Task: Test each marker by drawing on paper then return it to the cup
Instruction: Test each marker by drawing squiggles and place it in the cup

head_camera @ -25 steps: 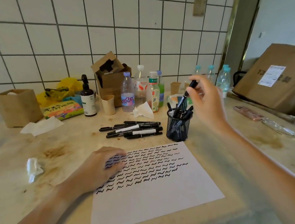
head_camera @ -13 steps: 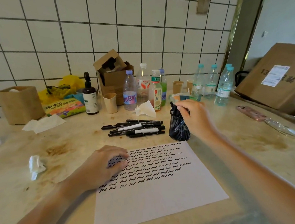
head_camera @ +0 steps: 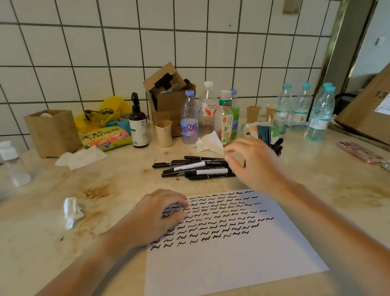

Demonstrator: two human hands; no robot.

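1. Markers (head_camera: 195, 168) lie loose in a heap on the tabletop (head_camera: 41, 238), just under the fingertips of the right hand (head_camera: 254, 165); these look like the ones yet to be tested, kept apart from the finished ones.
2. Right hand hovers over the near end of that heap with thumb and fingers spread and slightly bent, holding nothing; the pose suits a reach for the next marker.
3. Mesh cup sits directly behind the right hand and is almost wholly hidden by it; only a few dark marker ends (head_camera: 277, 145) stick out past the knuckles on the far side.
4. Left hand (head_camera: 156, 215) rests on the paper (head_camera: 226, 261) at its near-left corner of writing, fingers curled with the tips pressing down, probably to keep the sheet from sliding during strokes.
5. Squiggles (head_camera: 216, 216) fill the upper part of the sheet in rows just right of the left hand, leaving the lower half blank for more tests.
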